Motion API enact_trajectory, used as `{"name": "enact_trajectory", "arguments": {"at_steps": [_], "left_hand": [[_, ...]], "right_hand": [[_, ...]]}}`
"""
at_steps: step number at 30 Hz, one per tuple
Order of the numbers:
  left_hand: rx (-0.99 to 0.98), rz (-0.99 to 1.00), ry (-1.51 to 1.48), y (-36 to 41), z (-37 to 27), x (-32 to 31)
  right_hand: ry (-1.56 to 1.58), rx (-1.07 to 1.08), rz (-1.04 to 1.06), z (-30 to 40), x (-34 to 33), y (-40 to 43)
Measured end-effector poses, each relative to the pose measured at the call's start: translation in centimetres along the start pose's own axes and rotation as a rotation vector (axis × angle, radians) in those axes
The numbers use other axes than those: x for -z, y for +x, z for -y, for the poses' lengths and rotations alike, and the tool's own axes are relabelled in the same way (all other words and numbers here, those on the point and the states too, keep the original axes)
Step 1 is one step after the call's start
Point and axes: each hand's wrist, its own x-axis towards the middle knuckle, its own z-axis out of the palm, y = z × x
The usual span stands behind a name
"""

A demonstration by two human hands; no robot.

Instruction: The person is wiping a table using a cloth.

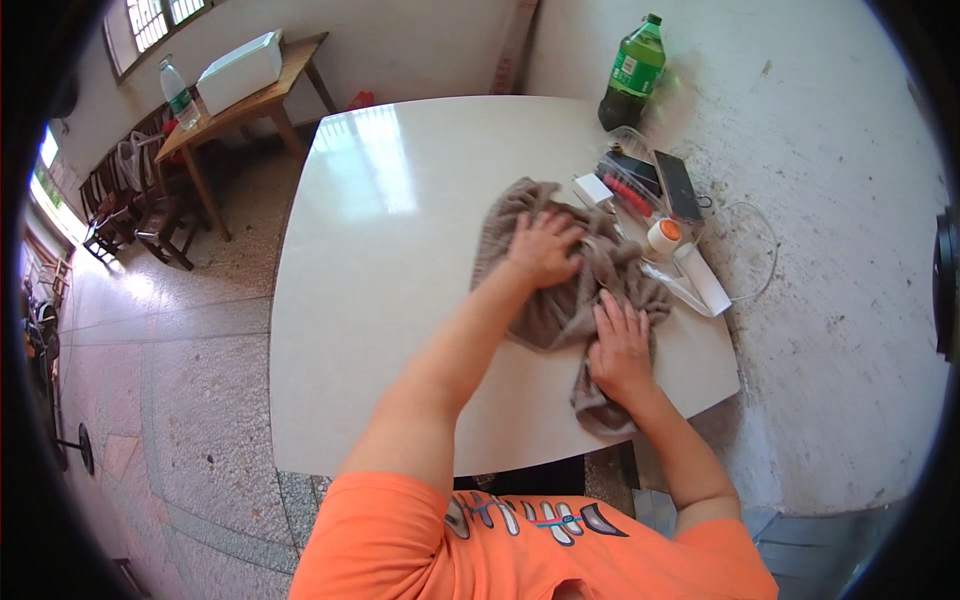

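Note:
A crumpled brown towel (551, 319) lies on the right half of a white tabletop (375, 300). My left hand (546, 251) rests palm down on the towel's upper part, fingers spread; it looks slightly blurred. Lower and to the right, my right hand (621, 349) lies flat on the towel, its fingers extended and a little apart. One end of the towel hangs down past my right wrist towards the table's near edge. Neither hand visibly grips the fabric.
Against the stained wall (825, 225) stand a green soda bottle (634, 75), a smartphone (677, 186), an orange-capped bottle (664, 235), a white charger (593, 190), a white strip-like object (703, 279) and a cable (775, 247). A wooden table (292, 64) holds a foam box (240, 71).

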Motion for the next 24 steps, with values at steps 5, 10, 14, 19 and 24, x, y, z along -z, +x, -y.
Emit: {"name": "enact_trajectory", "arguments": {"at_steps": [5, 10, 14, 19, 24], "left_hand": [[0.371, -0.112, 0.080, -5.5, 8.6, 4.4], [0.543, -0.071, 0.183, -15.0, 10.5, 7.8], [0.478, -0.109, 0.220, -24.9, 7.1, 9.5], [0.381, -0.050, 0.213, -35.6, 0.4, 11.6], [0.195, 0.019, 0.126, -36.9, -2.7, 12.8]], "right_hand": [[0.034, 0.059, -0.015, 2.2, -1.4, 3.3], [0.140, 0.202, -0.058, 6.6, -3.0, 4.5], [0.275, 0.443, 0.032, 11.0, -2.8, 3.4], [1.011, 0.813, 0.265, 14.0, -0.7, 1.5], [1.533, 0.447, 0.703, 12.5, -0.9, 2.8]]}}
